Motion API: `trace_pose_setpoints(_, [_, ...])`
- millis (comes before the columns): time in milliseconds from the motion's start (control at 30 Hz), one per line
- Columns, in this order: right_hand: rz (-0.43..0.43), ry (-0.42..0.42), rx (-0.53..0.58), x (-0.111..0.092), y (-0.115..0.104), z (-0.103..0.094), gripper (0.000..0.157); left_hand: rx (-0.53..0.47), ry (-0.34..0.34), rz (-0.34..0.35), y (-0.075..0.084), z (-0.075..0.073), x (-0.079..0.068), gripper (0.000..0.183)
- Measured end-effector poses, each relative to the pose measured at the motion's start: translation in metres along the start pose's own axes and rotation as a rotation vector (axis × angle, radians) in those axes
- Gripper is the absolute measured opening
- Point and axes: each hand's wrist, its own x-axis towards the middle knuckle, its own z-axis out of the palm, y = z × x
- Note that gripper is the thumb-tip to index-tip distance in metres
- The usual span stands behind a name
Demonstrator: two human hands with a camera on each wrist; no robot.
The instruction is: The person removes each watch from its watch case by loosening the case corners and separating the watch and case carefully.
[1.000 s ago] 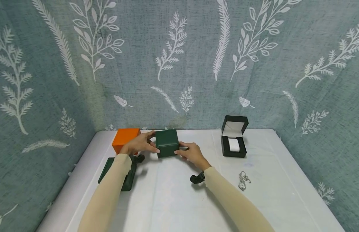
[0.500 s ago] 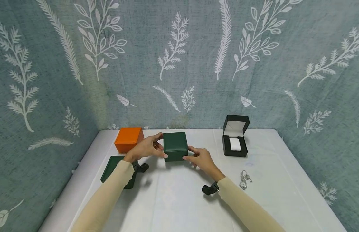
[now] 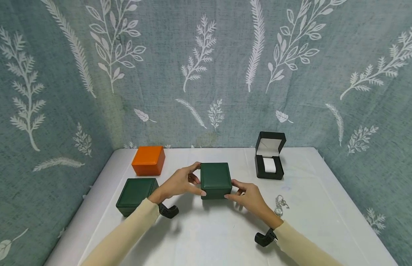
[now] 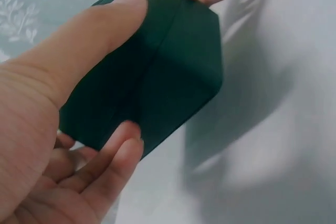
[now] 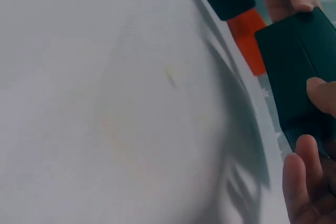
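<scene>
A closed dark green watch box [image 3: 215, 180] is between both hands, close over the middle of the table. My left hand [image 3: 180, 181] grips its left side, with the thumb at the front lower corner. On the right side, my right hand [image 3: 252, 199] pinches it between thumb and fingers. In the left wrist view, the thumb presses along one face of the green box [image 4: 184, 61] while other fingers support the opposite edge. The right wrist view shows the green box [image 5: 286, 66] with fingertips of both hands on it.
At the left stand an orange box [image 3: 148, 160] and a second closed green box [image 3: 136, 194], partly behind the left wrist. An open black watch box [image 3: 269, 159] with a white cushion stands back right. A silver watch [image 3: 279, 202] lies near the right wrist. Patterned cloth [image 3: 199, 74] hangs behind.
Both hands have carried the green box rightward and toward the near side of the table. The second green box at left is now less covered by the left arm.
</scene>
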Motion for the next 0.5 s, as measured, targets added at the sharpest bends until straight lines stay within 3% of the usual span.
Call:
trace_pose_setpoints(333, [-0.056,-0.015,-0.057,-0.032,0.003,-0.019,0.071,-0.015,0.000,0.041,0.010,0.031,-0.012,0.120])
trace_pose_setpoints(500, [-0.093,-0.015,-0.075,-0.045,0.006,-0.021,0.069,0.006,-0.013,0.072,0.008,0.043,-0.017,0.107])
